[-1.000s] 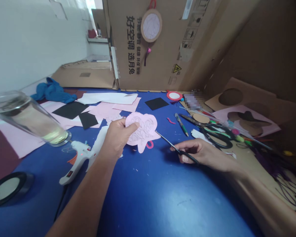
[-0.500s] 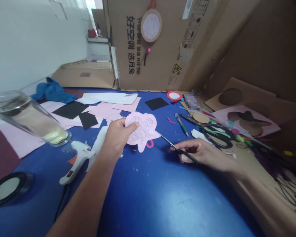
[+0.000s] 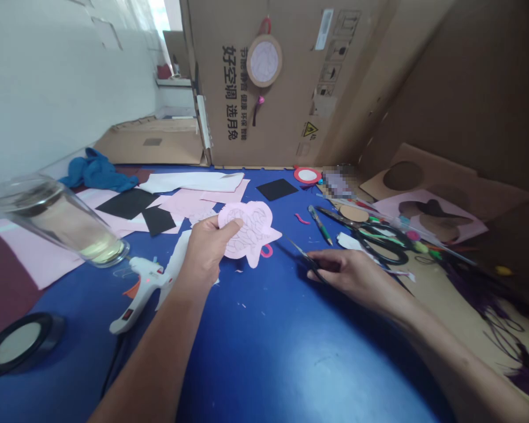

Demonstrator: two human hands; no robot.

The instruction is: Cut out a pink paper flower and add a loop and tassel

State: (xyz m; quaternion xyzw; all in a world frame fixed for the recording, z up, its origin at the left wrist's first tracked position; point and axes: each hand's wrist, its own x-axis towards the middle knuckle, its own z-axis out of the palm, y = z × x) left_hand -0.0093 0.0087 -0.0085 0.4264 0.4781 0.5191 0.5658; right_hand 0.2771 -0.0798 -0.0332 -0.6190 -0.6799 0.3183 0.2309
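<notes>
Holding pink cutout (image 3: 252, 235) in left hand (image 3: 206, 245), scissors (image 3: 300, 251) in right hand (image 3: 350, 271)

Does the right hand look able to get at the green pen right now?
Probably yes: the pen lies just beyond the right hand, with nothing visible on top of it, though that hand holds scissors, which may hamper a grasp.
</notes>
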